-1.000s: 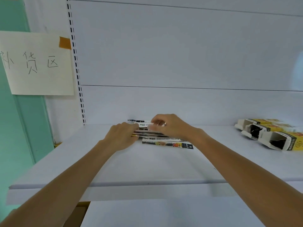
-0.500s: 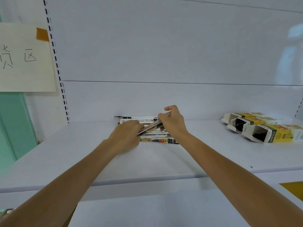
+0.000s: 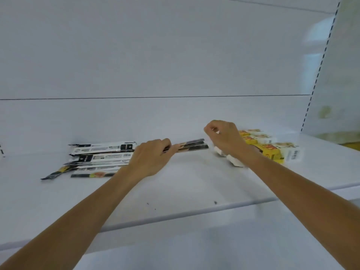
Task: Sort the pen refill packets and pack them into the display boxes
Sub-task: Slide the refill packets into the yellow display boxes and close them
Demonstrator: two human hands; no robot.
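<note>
On the white shelf (image 3: 185, 184), the left hand (image 3: 150, 158) grips a thin bundle of refill packets (image 3: 191, 146) by one end. The bundle is held roughly level just above the shelf, free end toward the yellow display boxes (image 3: 272, 152). The right hand (image 3: 226, 139) is over the boxes' white flaps, fingers curled; cannot tell if it pinches anything. A loose packet pile (image 3: 101, 154) lies left of the left hand.

shelf (image 3: 175, 191): white, 6 o'clock
back panel (image 3: 155, 55): white, one seam
slotted upright (image 3: 319, 69): 2 o'clock
light: glare, 2 o'clock too
</note>
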